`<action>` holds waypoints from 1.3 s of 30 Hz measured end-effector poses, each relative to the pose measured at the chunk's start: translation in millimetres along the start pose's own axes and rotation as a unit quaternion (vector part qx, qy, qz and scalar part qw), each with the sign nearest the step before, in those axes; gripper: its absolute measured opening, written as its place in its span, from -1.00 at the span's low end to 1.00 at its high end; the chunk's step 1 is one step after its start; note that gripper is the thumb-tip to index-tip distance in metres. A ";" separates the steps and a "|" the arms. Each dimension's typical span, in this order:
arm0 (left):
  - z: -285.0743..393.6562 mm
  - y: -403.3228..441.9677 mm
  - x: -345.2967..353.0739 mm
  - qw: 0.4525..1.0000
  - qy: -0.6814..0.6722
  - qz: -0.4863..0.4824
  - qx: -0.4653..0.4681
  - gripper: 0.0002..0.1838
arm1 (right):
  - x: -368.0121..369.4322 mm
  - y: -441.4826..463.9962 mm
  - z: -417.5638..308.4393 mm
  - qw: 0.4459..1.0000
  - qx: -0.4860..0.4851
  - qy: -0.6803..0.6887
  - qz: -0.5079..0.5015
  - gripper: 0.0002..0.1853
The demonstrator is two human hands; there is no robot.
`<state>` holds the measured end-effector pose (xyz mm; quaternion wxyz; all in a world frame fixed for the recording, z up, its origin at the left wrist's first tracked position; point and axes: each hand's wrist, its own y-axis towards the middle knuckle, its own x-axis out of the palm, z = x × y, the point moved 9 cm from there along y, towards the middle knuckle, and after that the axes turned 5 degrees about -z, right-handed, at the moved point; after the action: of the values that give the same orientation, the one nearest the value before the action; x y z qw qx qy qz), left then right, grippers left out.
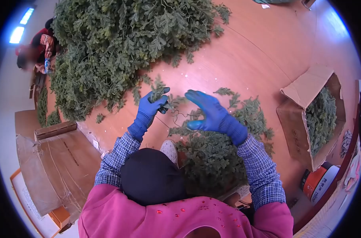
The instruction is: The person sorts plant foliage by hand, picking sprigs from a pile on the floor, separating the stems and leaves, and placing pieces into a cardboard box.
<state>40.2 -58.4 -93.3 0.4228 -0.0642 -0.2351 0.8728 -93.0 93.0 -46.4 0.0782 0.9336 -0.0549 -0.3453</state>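
Note:
My left hand (152, 106), in a blue knit glove, is closed around the stem of a green artificial leaf sprig (158, 90). Its leaves stick up past my fingers, and thin stems dangle to the right. To the right, my right hand (206, 111), gloved the same way, has its thumb and fingers spread, with nothing between them. Under and beside it lie loose leafy sprigs (250, 115). Closer to my body is a heap of the same greenery (212, 158), partly hidden by my right forearm.
A large mound of artificial foliage (129, 43) covers the table beyond my hands. On the right stands an open cardboard box (295, 131) with foliage inside. Brown cardboard boxes (65, 162) are at the left. Another person (41, 47) bends over at the far left.

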 end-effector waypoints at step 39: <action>53.0 6.0 92.5 0.979 -0.088 -0.148 -0.109 -0.64 | -50.8 -32.9 75.5 0.850 0.220 0.476 0.053 -0.65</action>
<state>-39.2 -9.4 -41.3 0.5157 0.0025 -0.3720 0.7717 -179.1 125.0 -76.7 -0.0946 0.9721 -0.1347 0.1673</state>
